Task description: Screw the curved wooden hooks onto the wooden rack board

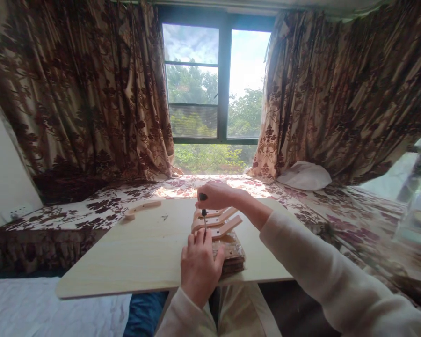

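My right hand [215, 195] is wrapped round the dark handle of a screwdriver [204, 213], which stands upright with its tip down at the wooden pieces. Several pale, angled wooden pieces [228, 226] lie side by side on top of a brown, plastic-wrapped stack [233, 255]. My left hand [199, 262] rests at the near left side of the stack, its fingers against the nearest wooden piece beside the screwdriver's tip and its thumb spread apart on the wrapping.
The stack stands on a pale wooden table [126, 262]. Another angled wooden piece [143, 209] lies at the table's far left, with a few small screws [164, 217] to its right. Beyond the table is a ledge with flowered cloth [105, 196], holding a white bag [304, 176].
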Demonstrator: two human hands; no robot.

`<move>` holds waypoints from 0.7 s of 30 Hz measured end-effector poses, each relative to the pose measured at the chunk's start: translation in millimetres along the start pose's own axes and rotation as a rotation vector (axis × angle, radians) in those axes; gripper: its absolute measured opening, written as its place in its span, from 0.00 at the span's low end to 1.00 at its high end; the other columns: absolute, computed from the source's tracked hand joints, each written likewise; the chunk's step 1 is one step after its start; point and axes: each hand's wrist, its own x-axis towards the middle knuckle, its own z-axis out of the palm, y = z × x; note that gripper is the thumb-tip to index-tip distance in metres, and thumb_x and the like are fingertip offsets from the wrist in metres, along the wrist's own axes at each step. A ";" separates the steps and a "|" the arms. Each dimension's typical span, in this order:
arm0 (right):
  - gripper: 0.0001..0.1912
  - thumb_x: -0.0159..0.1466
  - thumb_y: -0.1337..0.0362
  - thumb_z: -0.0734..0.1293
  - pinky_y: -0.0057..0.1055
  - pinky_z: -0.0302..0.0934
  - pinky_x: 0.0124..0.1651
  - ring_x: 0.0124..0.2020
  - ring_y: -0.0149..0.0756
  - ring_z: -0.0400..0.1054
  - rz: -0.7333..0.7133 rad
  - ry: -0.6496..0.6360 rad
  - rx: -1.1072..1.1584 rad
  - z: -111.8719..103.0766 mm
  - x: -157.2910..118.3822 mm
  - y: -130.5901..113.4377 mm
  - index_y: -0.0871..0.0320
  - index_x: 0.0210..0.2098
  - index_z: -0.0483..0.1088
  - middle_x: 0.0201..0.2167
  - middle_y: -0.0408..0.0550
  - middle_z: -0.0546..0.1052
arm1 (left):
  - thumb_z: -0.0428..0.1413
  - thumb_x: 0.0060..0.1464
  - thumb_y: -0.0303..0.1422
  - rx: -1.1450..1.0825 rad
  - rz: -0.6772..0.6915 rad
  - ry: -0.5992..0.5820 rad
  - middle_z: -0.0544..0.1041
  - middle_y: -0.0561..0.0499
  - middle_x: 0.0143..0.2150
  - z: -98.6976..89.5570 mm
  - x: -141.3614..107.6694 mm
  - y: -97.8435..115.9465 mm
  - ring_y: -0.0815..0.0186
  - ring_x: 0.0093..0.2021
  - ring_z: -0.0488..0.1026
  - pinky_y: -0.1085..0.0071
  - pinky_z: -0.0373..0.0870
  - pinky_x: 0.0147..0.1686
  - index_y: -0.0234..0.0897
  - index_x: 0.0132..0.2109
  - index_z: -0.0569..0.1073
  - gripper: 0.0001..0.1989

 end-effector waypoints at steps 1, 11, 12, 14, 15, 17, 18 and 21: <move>0.13 0.65 0.59 0.63 0.38 0.66 0.41 0.39 0.35 0.69 -0.013 -0.012 0.000 -1.6 -0.6 0.6 0.61 0.44 0.69 0.42 0.49 0.73 | 0.50 0.57 0.36 0.000 -0.002 -0.002 0.70 0.45 0.52 -0.1 0.1 0.3 0.56 0.48 0.64 0.63 0.64 0.44 0.36 0.54 0.68 0.19; 0.15 0.65 0.58 0.62 0.39 0.66 0.41 0.40 0.36 0.69 0.051 0.049 0.005 19.5 -3.9 16.2 0.61 0.47 0.68 0.43 0.49 0.73 | 0.51 0.57 0.37 0.005 0.006 0.006 0.70 0.45 0.51 -2.0 -0.1 0.5 0.57 0.48 0.64 0.65 0.63 0.44 0.34 0.53 0.68 0.18; 0.15 0.65 0.58 0.62 0.38 0.66 0.41 0.39 0.35 0.69 0.032 0.031 0.012 15.5 -5.3 15.3 0.61 0.46 0.68 0.42 0.49 0.73 | 0.51 0.57 0.37 0.006 0.008 0.009 0.70 0.45 0.50 -2.4 0.1 0.6 0.57 0.47 0.64 0.65 0.63 0.43 0.34 0.53 0.68 0.18; 0.14 0.65 0.59 0.63 0.37 0.66 0.40 0.38 0.34 0.70 -0.016 -0.015 0.029 5.9 -7.3 12.0 0.61 0.45 0.69 0.42 0.48 0.73 | 0.51 0.57 0.37 0.007 0.012 0.011 0.70 0.45 0.50 -2.3 0.2 0.5 0.57 0.47 0.64 0.65 0.64 0.43 0.34 0.52 0.69 0.18; 0.13 0.65 0.59 0.63 0.37 0.66 0.40 0.38 0.34 0.70 -0.034 -0.035 0.036 2.0 -7.5 10.2 0.61 0.44 0.69 0.42 0.48 0.73 | 0.51 0.57 0.37 0.007 0.012 0.011 0.70 0.45 0.50 -2.0 0.2 0.4 0.57 0.47 0.64 0.65 0.64 0.43 0.34 0.52 0.68 0.18; 0.13 0.64 0.60 0.63 0.37 0.66 0.41 0.39 0.35 0.69 -0.041 -0.055 0.041 -1.3 -6.0 7.7 0.61 0.44 0.69 0.42 0.48 0.73 | 0.51 0.58 0.37 0.005 0.011 0.010 0.70 0.45 0.50 -1.1 0.1 -0.1 0.57 0.48 0.64 0.63 0.64 0.44 0.34 0.53 0.68 0.19; 0.13 0.65 0.60 0.63 0.38 0.66 0.41 0.39 0.35 0.69 -0.029 -0.056 0.038 -0.6 -4.4 7.2 0.61 0.44 0.69 0.42 0.48 0.73 | 0.51 0.58 0.37 0.004 0.011 0.009 0.70 0.45 0.50 -0.7 0.0 -0.2 0.56 0.48 0.64 0.63 0.64 0.44 0.33 0.54 0.68 0.19; 0.15 0.65 0.58 0.62 0.39 0.66 0.42 0.40 0.36 0.69 0.038 -0.030 0.022 6.0 0.2 8.3 0.61 0.46 0.68 0.44 0.49 0.73 | 0.51 0.57 0.37 0.002 0.012 0.008 0.70 0.45 0.50 -0.7 -0.1 -0.2 0.56 0.48 0.64 0.63 0.64 0.44 0.34 0.53 0.68 0.19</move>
